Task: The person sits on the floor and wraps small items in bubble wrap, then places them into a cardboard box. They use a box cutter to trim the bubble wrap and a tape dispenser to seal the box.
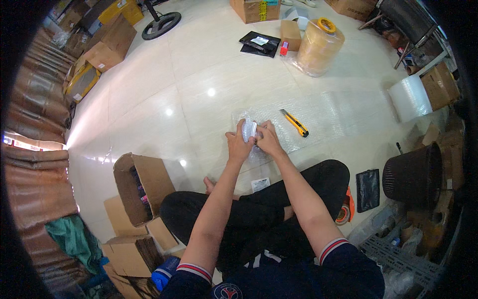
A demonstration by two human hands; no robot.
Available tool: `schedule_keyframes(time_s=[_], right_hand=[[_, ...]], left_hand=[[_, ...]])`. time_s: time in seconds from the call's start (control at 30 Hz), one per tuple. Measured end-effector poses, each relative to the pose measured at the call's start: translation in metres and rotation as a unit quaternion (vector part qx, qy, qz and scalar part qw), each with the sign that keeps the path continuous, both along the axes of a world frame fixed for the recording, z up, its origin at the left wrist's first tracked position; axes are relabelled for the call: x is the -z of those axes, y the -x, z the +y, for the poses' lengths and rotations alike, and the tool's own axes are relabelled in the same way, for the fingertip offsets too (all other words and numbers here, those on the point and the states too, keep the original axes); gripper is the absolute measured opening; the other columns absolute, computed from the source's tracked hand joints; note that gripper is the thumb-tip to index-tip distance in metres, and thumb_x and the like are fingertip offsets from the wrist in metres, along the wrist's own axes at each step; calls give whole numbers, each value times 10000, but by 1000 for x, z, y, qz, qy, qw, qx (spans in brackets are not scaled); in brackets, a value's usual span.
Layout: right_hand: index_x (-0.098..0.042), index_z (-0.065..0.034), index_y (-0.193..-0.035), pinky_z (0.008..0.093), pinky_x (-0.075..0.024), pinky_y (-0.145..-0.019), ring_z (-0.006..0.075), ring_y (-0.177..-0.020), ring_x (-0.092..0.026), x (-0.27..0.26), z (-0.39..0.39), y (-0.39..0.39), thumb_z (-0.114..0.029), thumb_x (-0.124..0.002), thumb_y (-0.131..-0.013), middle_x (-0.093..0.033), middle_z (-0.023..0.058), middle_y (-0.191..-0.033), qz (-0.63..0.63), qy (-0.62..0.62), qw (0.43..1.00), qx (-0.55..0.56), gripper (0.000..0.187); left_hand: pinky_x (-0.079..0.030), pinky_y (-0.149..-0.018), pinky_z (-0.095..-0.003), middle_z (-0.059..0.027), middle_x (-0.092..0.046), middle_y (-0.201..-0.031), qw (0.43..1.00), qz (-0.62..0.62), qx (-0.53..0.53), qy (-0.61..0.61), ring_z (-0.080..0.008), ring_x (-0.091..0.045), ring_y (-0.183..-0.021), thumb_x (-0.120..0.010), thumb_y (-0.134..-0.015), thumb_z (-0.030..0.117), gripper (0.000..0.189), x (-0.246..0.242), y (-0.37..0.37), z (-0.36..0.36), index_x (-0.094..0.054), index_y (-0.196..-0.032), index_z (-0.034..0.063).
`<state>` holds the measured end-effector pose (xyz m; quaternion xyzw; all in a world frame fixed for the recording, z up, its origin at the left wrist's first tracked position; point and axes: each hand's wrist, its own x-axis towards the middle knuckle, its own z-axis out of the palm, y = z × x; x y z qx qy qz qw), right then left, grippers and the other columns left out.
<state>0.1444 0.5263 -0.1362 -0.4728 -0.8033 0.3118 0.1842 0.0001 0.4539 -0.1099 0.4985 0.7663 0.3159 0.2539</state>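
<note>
Between my two hands is a small bundle of clear bubble wrap (248,129), held just above the floor. My left hand (239,145) grips it from the left, thumb and fingers around it. From the other side, the fingers of my right hand (267,139) pinch its edge. What lies inside the wrap cannot be made out. Beneath and to the right, a long bubble wrap sheet (336,116) stretches across the tiles. A yellow utility knife (295,123) lies on that sheet, right of my right hand. Near my crossed legs is a white printed label (260,184).
An open cardboard box (153,179) stands left of my knee. Ahead are a large tape roll stack (320,46), a small brown box (290,35) and black mailer bags (260,43). To my right are an orange tape dispenser (345,211), a black pouch (368,190) and a dark basket (410,179).
</note>
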Motion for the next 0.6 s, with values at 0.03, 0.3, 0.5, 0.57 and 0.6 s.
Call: schedule_keyframes(time_s=[0.03,0.3,0.5,0.57,0.6], right_hand=[[-621,-82,-1432,477,-486,-1058,427,-1196,-576,-3,0,0,-47,-684,-853,-577,228,-1234,69,10,997,18,584],[-698,48,-1186,467,-532,-986,414,-1095,-661,-16,-18,9,-154,-668,-930,-667,247,-1154,143,-12,984,109,327],[-717,64,-1178,445,-557,-978,370,-1072,-721,-3,-12,-10,-292,-724,-973,-724,249,-1157,200,120,955,181,411],[-714,63,-1199,437,-555,-988,362,-1091,-723,5,-6,-19,-297,-730,-972,-729,254,-1169,222,141,952,160,426],[-713,63,-1209,433,-554,-993,358,-1100,-724,9,-4,-22,-299,-732,-972,-732,257,-1175,219,174,945,170,433]], left_hand=[[-516,-997,-548,-357,-595,-1203,1000,13,-6,-3,-506,-546,-1164,-787,-835,233,880,-2,-3,2,-367,-1608,266],[-531,-932,-593,-323,-499,-1280,993,68,-67,64,-513,-553,-1170,-767,-897,328,797,-23,-36,11,-400,-1604,325],[-486,-933,-650,-260,-413,-1384,989,125,-45,68,-484,-484,-1251,-669,-970,316,650,-36,-71,13,-449,-1582,344],[-472,-942,-655,-263,-412,-1389,988,135,-48,59,-484,-491,-1242,-669,-970,314,655,-37,-78,13,-446,-1585,347],[-465,-946,-657,-265,-411,-1392,988,132,-47,64,-485,-494,-1238,-669,-970,313,657,-37,-80,13,-445,-1586,349]])
